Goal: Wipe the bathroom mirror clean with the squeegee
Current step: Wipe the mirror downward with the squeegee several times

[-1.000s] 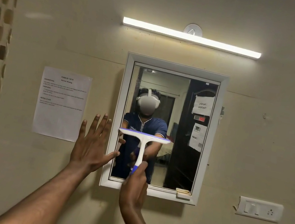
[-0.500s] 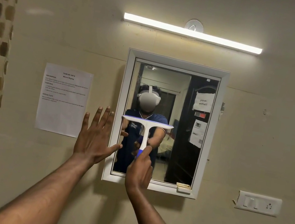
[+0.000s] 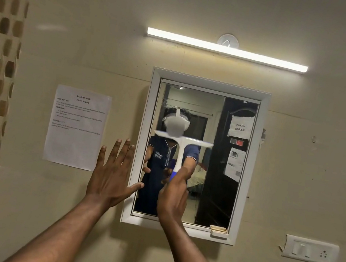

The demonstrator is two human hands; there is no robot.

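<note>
Squeegee [image 3: 180, 146]: white T-shape, blue at handle base, blade level across the middle of the mirror [image 3: 224, 173]. Right hand [image 3: 173, 197] wrapped round the handle. Left hand [image 3: 112, 175] spread flat, fingers apart, thumb over mirror's left frame.

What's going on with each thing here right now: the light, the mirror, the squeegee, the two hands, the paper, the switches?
Light: on.
Mirror: on the wall, squeegee blade about midway up the glass.
Squeegee: upright, blade level on top, handle gripped.
Right hand: grips the squeegee handle.
Left hand: open, fingers spread, beside the mirror frame.
Paper: stuck flat on the wall.
Switches: position cannot be told.
</note>
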